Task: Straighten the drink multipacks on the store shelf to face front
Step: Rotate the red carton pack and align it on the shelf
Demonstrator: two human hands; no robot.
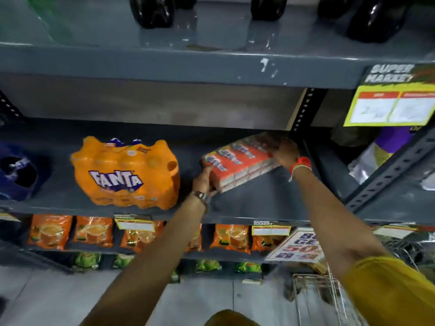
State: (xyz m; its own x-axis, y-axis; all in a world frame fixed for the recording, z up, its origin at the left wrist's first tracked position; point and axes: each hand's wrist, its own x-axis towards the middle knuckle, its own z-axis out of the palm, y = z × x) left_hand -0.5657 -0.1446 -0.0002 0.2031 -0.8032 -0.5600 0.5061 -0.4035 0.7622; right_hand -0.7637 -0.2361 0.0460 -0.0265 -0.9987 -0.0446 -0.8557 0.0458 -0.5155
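A red-orange multipack of small drink cartons [237,162] lies skewed on the grey middle shelf [254,203], its long side running diagonally toward the back right. My left hand [204,181] grips its near left corner. My right hand [286,151] holds its far right end, next to the shelf upright. An orange Fanta multipack [124,175] stands to the left on the same shelf, its logo facing me, slightly turned. A dark blue multipack [18,171] sits at the far left edge, partly cut off.
Dark bottles [153,10] stand on the upper shelf. Orange drink-powder pouches [94,231] hang on the shelf below. A yellow price sign [393,107] hangs at the right, beside a slotted upright [303,109]. A wire cart [317,292] stands at lower right.
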